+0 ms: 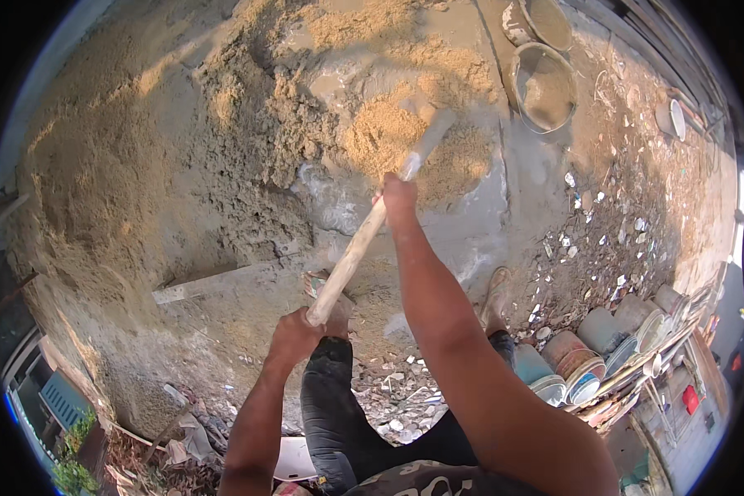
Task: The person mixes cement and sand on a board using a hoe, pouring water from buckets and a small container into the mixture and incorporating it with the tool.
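Clasping a long-handled tool (345, 269), the left hand (296, 336) wraps its near end, the right hand (399, 197) farther up; its grey head (436, 131) lies beyond, at yellowish sand (378, 136), edge blurred.

Free air lies between the left hand (298, 334) and the right hand (399, 196), along the shovel (352, 259). Ahead, yellow sand (382, 134) sits in the way of the blade. A big lumpy grey heap (260, 178) blocks the path toward the floor's left edge. Flat floor (541, 178) gives room right of the sand, but two buckets (546, 59) stand near its far right corner. A board (198, 285) lies low on the left.
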The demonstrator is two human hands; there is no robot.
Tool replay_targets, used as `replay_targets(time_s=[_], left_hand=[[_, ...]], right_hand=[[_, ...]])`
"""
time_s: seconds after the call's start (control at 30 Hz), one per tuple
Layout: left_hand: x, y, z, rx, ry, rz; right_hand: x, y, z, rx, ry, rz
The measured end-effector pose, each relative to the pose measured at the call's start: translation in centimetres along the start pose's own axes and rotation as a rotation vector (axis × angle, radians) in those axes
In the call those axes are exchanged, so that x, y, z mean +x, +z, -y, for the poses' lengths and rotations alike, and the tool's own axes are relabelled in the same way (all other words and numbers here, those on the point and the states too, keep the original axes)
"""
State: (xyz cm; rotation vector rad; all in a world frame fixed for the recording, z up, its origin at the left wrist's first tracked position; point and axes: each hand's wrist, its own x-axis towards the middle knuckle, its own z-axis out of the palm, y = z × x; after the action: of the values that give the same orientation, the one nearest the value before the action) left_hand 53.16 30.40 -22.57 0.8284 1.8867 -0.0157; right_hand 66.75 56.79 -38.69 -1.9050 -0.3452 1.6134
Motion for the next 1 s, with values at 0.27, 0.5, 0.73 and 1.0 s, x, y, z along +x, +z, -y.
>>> replay_targets(time_s=[0.27,0.5,0.73,1.0], left_hand=[[-10.1,-3.8,11.6,-0.275,0.002,-0.008],[2.1,-3.0,-8.8,-0.232,0.216,-0.032],[12.1,-11.2,-10.6,-0.142,0.085,0.182],[-3.9,-4.5,-5.7,-0.449,-0.160,-0.107]], right_hand=[[-17.1,6.8,-1.9,-0.094,0.095,0.105],[-10.6,2.6,17.3,-0.236,-0.581,0.031],[12.6,5.7,6.9,-0.233,-0.296,-0.045],[-10.6,10.5,9.7,-0.294,0.023,0.287]])
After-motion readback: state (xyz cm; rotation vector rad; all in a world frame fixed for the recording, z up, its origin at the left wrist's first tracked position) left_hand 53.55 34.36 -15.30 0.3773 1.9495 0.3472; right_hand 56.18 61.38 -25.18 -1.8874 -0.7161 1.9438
